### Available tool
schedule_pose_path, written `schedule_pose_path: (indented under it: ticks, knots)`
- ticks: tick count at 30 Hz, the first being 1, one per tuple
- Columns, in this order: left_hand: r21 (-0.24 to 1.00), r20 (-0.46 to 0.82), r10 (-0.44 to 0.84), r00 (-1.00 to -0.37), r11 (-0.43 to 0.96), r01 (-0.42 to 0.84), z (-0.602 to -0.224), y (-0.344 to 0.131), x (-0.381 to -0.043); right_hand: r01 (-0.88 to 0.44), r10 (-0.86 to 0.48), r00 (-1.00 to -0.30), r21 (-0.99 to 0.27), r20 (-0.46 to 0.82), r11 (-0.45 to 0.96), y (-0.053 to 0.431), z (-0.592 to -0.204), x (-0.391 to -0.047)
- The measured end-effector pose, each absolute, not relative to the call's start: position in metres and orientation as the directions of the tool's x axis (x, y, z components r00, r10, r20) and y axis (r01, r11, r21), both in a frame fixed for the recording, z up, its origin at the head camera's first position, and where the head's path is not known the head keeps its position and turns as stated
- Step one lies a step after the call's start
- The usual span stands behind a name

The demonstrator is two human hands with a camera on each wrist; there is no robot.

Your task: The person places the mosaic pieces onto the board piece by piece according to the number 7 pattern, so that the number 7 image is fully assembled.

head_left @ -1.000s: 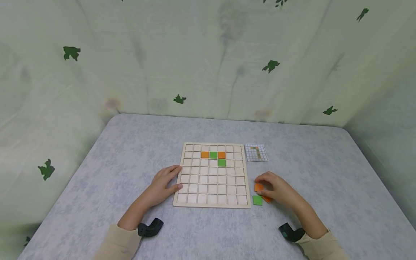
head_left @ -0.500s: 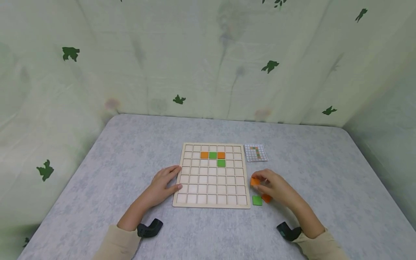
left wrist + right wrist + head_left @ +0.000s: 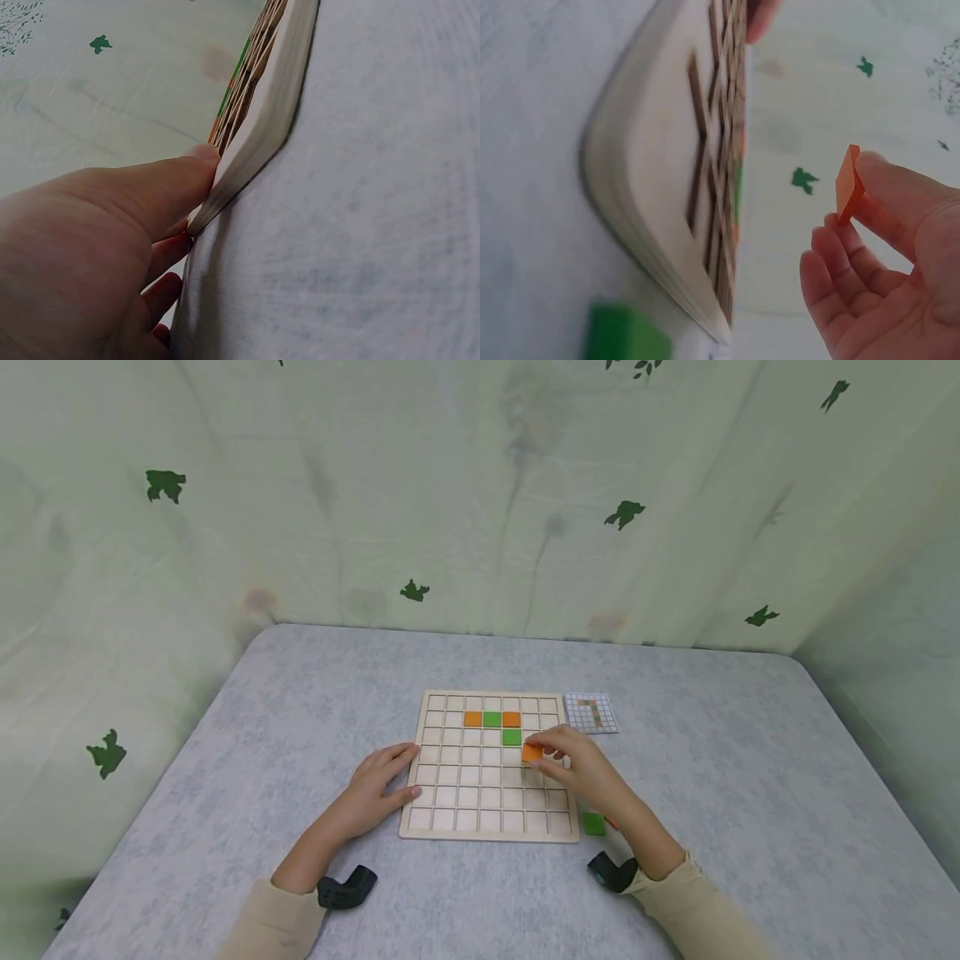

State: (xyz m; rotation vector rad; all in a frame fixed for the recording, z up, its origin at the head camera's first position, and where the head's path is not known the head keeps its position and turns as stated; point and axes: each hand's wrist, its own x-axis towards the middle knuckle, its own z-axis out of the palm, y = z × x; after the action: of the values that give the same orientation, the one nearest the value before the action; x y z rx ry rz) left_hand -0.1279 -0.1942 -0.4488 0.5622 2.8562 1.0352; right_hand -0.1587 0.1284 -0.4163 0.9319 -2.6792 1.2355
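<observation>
Near me on the tabletop (image 3: 480, 902), loose green tile (image 3: 592, 824) lies beside the grid board (image 3: 468, 796). L hand (image 3: 369, 787) touches board's L edge, fingers relaxed. R hand (image 3: 583, 766), w/ narrow grip, holds orange tile (image 3: 532, 753) above board (approx. R half). Beyond: small card (image 3: 592, 712).

- Head view: looking forward and down, taking in the board (image 3: 447, 774) from above.
- Left-wrist view: looking closely along the left hand (image 3: 90, 240).
- Right-wrist view: looking closely along the right hand (image 3: 911, 289).
- Wrist views: sharing the board.
</observation>
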Motion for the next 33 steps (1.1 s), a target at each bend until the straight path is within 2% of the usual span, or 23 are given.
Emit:
schedule_pose_path:
  ticks: [7,17,25,33]
  knots:
    - [0.628,0.087,0.356,-0.930,0.705,0.329,-0.451,-0.195,-0.129,-0.440,-0.467,-0.866,-0.714,0.177,0.544,0.109,-0.435,-0.169]
    - [0.629,0.090,0.352,-0.932,0.705,0.327,-0.453,-0.196,-0.130,-0.413,-0.413,-0.893,-0.688,0.178,0.597,0.097,-0.448,-0.176]
    - [0.627,0.089,0.352,-0.932,0.707,0.327,-0.451,-0.195,-0.130,-0.374,-0.451,-0.888,-0.708,0.088,0.600,0.102,-0.438,-0.174]
    - [0.626,0.088,0.354,-0.931,0.708,0.327,-0.452,-0.195,-0.130,-0.377,-0.476,-0.875,-0.750,0.095,0.544,0.123,-0.417,-0.163]
